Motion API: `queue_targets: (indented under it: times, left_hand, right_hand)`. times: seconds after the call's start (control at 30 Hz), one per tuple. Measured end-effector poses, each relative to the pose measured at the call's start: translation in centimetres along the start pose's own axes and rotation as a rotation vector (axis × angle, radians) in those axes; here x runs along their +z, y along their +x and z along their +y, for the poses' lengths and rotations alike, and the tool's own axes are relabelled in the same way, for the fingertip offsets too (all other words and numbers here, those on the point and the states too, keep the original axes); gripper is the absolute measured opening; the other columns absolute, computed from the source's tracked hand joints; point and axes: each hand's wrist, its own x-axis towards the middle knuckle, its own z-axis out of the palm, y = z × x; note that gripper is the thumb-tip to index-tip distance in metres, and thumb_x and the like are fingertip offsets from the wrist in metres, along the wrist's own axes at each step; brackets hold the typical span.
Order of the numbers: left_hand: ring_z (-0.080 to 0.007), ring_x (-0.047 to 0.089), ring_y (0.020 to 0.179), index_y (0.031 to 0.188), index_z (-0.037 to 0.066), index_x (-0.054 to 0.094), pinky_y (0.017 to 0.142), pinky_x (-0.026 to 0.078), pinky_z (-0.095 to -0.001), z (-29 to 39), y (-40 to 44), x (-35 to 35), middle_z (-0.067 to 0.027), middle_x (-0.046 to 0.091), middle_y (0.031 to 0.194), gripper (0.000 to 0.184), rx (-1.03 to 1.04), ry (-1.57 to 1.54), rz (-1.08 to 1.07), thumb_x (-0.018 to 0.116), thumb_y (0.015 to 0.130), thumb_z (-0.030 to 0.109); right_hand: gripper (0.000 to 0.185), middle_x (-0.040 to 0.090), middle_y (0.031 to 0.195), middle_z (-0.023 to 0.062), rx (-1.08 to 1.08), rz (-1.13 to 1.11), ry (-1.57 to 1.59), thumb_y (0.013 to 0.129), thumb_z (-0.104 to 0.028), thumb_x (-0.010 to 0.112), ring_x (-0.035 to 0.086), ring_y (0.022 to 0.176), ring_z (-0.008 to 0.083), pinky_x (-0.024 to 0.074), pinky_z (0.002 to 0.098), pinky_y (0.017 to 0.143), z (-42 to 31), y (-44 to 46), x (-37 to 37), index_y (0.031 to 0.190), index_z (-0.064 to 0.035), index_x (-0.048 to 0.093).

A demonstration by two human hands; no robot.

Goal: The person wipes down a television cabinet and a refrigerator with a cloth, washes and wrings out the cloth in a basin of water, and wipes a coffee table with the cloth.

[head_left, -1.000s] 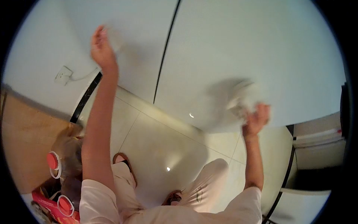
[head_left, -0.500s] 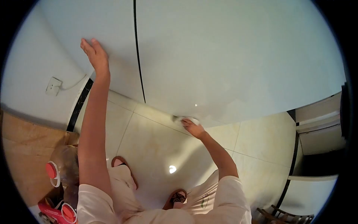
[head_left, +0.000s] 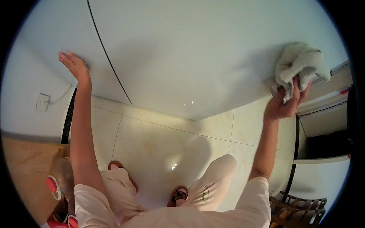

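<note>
A large glossy white panel with a dark vertical seam stands in front of me. My left hand lies against its left part, fingers stretched out, with nothing held. At the upper right, my right hand grips a crumpled whitish-grey cloth. The cloth bunches above the fingers, close to the right edge of the panel; whether it presses on the surface I cannot tell.
A wall socket with a cord is on the left. Below it stand a cardboard box and a plastic jug with a red cap. Shelving lines the right side, with a wooden slatted rack below. Pale tiles cover the floor.
My right hand has moved from the panel's low edge up and to the right with the cloth, which now shows fully. My left hand stays on the panel while the view has shifted.
</note>
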Motion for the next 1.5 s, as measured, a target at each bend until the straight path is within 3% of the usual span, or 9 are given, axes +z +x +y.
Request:
queue_targets:
  times: [0.3,0.4,0.57,0.83,1.07,1.17,1.27,1.4,1.5]
  left_hand:
    - [-0.0342,0.013,0.136,0.138,-0.009,0.017,0.111,0.013,-0.0377,-0.9,0.6,-0.4,-0.0237,0.015,0.146,0.064,0.004,-0.01,-0.02,0.03,0.096,0.038]
    - [-0.0337,0.013,0.137,0.137,-0.009,0.017,0.111,0.013,-0.0372,0.1,0.0,-0.9,-0.0233,0.015,0.146,0.064,-0.035,-0.032,-0.053,0.031,0.096,0.037]
    - [-0.0339,0.013,0.136,0.137,-0.009,0.018,0.111,0.014,-0.0371,0.4,0.3,-1.3,-0.0235,0.016,0.145,0.062,-0.063,-0.039,-0.103,0.033,0.096,0.035]
    - [-0.0344,0.017,0.135,0.136,-0.01,0.019,0.11,0.016,-0.0375,0.1,0.6,-0.8,-0.0236,0.019,0.144,0.061,-0.049,0.001,-0.045,0.034,0.095,0.033]
    - [-0.0336,0.015,0.136,0.137,-0.009,0.016,0.11,0.015,-0.0366,0.8,0.6,-0.8,-0.023,0.017,0.145,0.061,-0.076,-0.025,-0.064,0.033,0.096,0.033]
    - [-0.0323,0.012,0.137,0.138,-0.008,0.016,0.111,0.013,-0.0364,1.2,-0.1,-0.8,-0.0224,0.014,0.147,0.062,-0.1,-0.049,-0.088,0.031,0.096,0.035]
    - [-0.0308,0.011,0.138,0.138,-0.007,0.017,0.111,0.011,-0.0356,1.0,-0.1,-0.5,-0.0214,0.013,0.147,0.062,-0.069,-0.023,-0.064,0.031,0.097,0.037]
    - [-0.0309,0.01,0.138,0.138,-0.007,0.017,0.111,0.01,-0.0357,0.5,-0.5,0.0,-0.0214,0.013,0.147,0.063,-0.002,0.01,-0.03,0.03,0.097,0.038]
    - [-0.0339,0.006,0.138,0.139,-0.007,0.014,0.112,0.009,-0.0389,1.0,-0.6,-0.6,-0.024,0.011,0.147,0.063,0.015,0.028,-0.068,0.028,0.098,0.039]
  right_hand:
    - [0.033,0.054,0.112,0.0113,0.827,-0.09,0.656,0.066,-0.01,0.072,0.044,0.108,0.0345,0.0365,0.0438,0.091,-12.7,-28.1,5.6,0.098,-0.0094,0.06]
    - [0.037,0.056,0.106,0.0121,0.944,-0.461,0.356,0.07,0.013,0.047,0.051,0.099,0.0326,0.04,0.04,0.089,-17.1,-31.8,2.1,0.101,-0.0033,0.06]
    - [0.034,0.057,0.109,0.0093,2.15,0.286,0.794,0.084,0.005,0.046,0.059,0.094,0.0244,0.0502,0.0365,0.079,-18.4,-42.9,0.9,0.117,-0.0028,0.052]
    - [0.062,0.042,0.131,0.0095,2.554,0.102,0.949,0.083,0.002,0.051,0.049,0.11,0.0238,0.0446,0.0372,0.091,-26.7,-40.7,13.5,0.138,-0.0145,0.027]
    - [0.056,0.058,0.1,0.0114,2.393,-0.404,0.677,0.08,-0.004,0.06,0.059,0.08,0.019,0.0516,0.0322,0.065,-25.0,-39.1,12.9,0.13,-0.0022,0.035]
    - [0.033,0.058,0.089,0.01,2.199,0.176,0.732,0.084,-0.003,0.053,0.059,0.067,0.0175,0.0516,0.0329,0.053,-18.4,-41.6,9.1,0.116,-0.0049,0.045]
    - [0.021,0.059,0.096,0.0091,2.102,0.086,0.584,0.085,0.0,0.045,0.061,0.076,0.0184,0.0531,0.0323,0.064,-16.1,-45.2,9.5,0.103,-0.0057,0.054]
    - [0.056,0.055,0.097,0.0065,2.358,-0.618,0.797,0.083,-0.01,0.059,0.051,0.066,0.0141,0.0432,0.0286,0.048,-26.7,-37.1,13.6,0.133,-0.0036,0.033]
    - [0.062,0.055,0.075,0.0043,2.328,-0.429,0.969,0.081,-0.018,0.066,0.047,0.057,0.0115,0.0399,0.0254,0.047,-28.9,-32.8,14.7,0.13,0.0026,0.035]
